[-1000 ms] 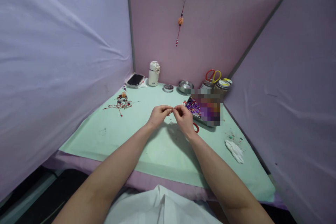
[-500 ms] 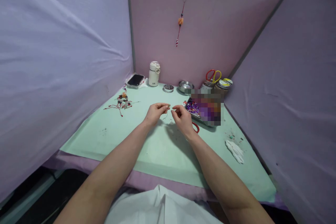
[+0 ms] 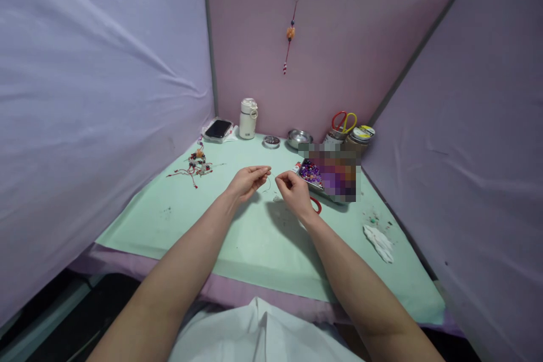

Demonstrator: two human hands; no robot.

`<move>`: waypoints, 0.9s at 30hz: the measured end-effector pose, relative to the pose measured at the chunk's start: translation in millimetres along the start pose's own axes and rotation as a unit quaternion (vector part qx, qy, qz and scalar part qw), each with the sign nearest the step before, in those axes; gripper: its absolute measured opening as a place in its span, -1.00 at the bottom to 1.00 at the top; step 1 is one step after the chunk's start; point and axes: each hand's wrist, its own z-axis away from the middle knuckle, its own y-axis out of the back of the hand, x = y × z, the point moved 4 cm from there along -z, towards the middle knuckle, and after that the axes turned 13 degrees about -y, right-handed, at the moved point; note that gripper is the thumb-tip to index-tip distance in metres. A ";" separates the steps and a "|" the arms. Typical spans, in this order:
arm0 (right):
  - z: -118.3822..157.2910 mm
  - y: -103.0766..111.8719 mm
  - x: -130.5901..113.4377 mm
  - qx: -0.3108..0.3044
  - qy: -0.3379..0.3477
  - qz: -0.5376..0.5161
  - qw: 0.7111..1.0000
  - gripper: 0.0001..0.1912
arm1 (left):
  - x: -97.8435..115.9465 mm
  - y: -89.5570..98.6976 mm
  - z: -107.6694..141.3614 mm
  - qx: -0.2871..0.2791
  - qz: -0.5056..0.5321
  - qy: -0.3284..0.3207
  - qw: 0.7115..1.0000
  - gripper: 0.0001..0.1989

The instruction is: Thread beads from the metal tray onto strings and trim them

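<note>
Beaded strings, red and dark with an orange piece, are lying left of the left hand, and a phone and a white bottle are resting beyond it. The left hand is pinching its fingertips together on 1 thread. Thin, dark and loosely curving, the thread is hanging below those fingertips, in the gap between the 2 hands. The right hand is keeping thumb and forefinger together just beside it; whether they are gripping anything is too small to tell. Beyond the right hand, a bowl is sitting; just right, a bead tray is lying, partly blurred.
</note>
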 end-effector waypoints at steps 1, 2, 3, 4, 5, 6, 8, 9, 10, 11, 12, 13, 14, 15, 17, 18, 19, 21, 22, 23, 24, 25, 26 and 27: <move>-0.2 -0.4 0.9 -0.002 -0.002 -0.001 1.000 -0.86 | 0.5 -0.2 0.0 -0.003 -0.004 0.000 1.000 -0.84; -0.5 -0.9 1.7 -0.005 -0.004 -0.004 1.000 -0.86 | 1.2 -0.7 0.3 -0.007 -0.011 -0.003 1.000 -0.83; -0.8 -1.2 2.4 -0.009 -0.009 -0.010 1.000 -0.86 | 2.0 -1.3 0.9 -0.012 -0.020 -0.007 1.000 -0.81; -1.3 -1.4 3.1 -0.012 -0.015 -0.018 1.000 -0.87 | 2.7 -2.2 1.6 -0.018 -0.033 -0.012 0.999 -0.79; -1.8 -1.4 3.5 -0.014 -0.020 -0.027 0.999 -0.87 | 3.0 -3.3 2.5 -0.027 -0.050 -0.015 0.998 -0.77; -2.4 -0.9 3.6 -0.012 -0.023 -0.034 0.999 -0.85 | 2.9 -4.3 3.4 -0.037 -0.072 -0.018 0.997 -0.76; -3.4 0.4 2.7 -0.002 -0.015 -0.034 0.999 -0.79 | 1.6 -5.8 4.7 -0.060 -0.124 -0.025 0.990 -0.73; -3.7 1.0 2.0 0.002 -0.007 -0.029 1.000 -0.76 | 0.9 -6.1 4.8 -0.071 -0.151 -0.035 0.985 -0.73; -3.9 1.2 1.4 0.003 0.002 -0.023 1.000 -0.75 | 0.5 -6.2 4.5 -0.082 -0.177 -0.051 0.979 -0.73; -4.0 1.1 1.0 0.001 0.010 -0.018 1.000 -0.75 | 0.2 -6.1 3.9 -0.092 -0.201 -0.071 0.973 -0.73; -4.0 0.6 0.9 -0.003 0.015 -0.013 1.000 -0.75 | 0.0 -5.9 3.2 -0.101 -0.221 -0.092 0.966 -0.74; -3.9 0.1 1.0 -0.009 0.019 -0.009 1.000 -0.77 | -0.1 -5.9 2.5 -0.112 -0.236 -0.111 0.959 -0.75; -3.8 -0.4 1.2 -0.011 0.024 -0.004 1.000 -0.78 | -0.6 -6.0 1.8 -0.121 -0.245 -0.123 0.954 -0.76; -3.7 -0.5 1.3 -0.010 0.029 0.002 1.000 -0.81 | -1.3 -6.0 1.1 -0.127 -0.248 -0.129 0.952 -0.77; -3.6 0.0 1.5 0.002 0.037 0.012 0.999 -0.86 | -2.8 -5.9 0.3 -0.129 -0.241 -0.127 0.954 -0.78; -3.6 0.5 1.5 0.009 0.039 0.016 0.999 -0.87 | -3.4 -6.0 0.1 -0.125 -0.236 -0.123 0.956 -0.78; -3.6 1.2 1.4 0.016 0.039 0.018 0.999 -0.88 | -3.8 -6.2 0.2 -0.120 -0.233 -0.118 0.958 -0.77; -3.6 2.2 0.9 0.025 0.038 0.019 0.999 -0.87 | -3.6 -7.3 0.8 -0.111 -0.233 -0.115 0.959 -0.75; -3.5 2.5 0.5 0.025 0.038 0.017 0.999 -0.86 | -3.1 -8.1 1.4 -0.108 -0.237 -0.116 0.958 -0.75; -3.4 2.6 0.1 0.024 0.038 0.015 0.999 -0.85 | -2.1 -8.8 2.0 -0.105 -0.243 -0.119 0.957 -0.75; -3.2 2.6 -0.4 0.022 0.039 0.013 0.999 -0.84 | -0.9 -9.3 2.5 -0.098 -0.253 -0.125 0.954 -0.75; -2.9 2.6 -0.8 0.019 0.040 0.012 0.999 -0.84 | 0.7 -9.5 3.0 -0.089 -0.265 -0.133 0.951 -0.76; -2.7 2.6 -1.2 0.018 0.042 0.013 0.999 -0.84 | 2.4 -9.4 3.4 -0.078 -0.279 -0.143 0.946 -0.77; -2.7 2.8 -1.4 0.019 0.042 0.015 0.999 -0.84 | 3.9 -9.2 3.7 -0.068 -0.295 -0.153 0.941 -0.79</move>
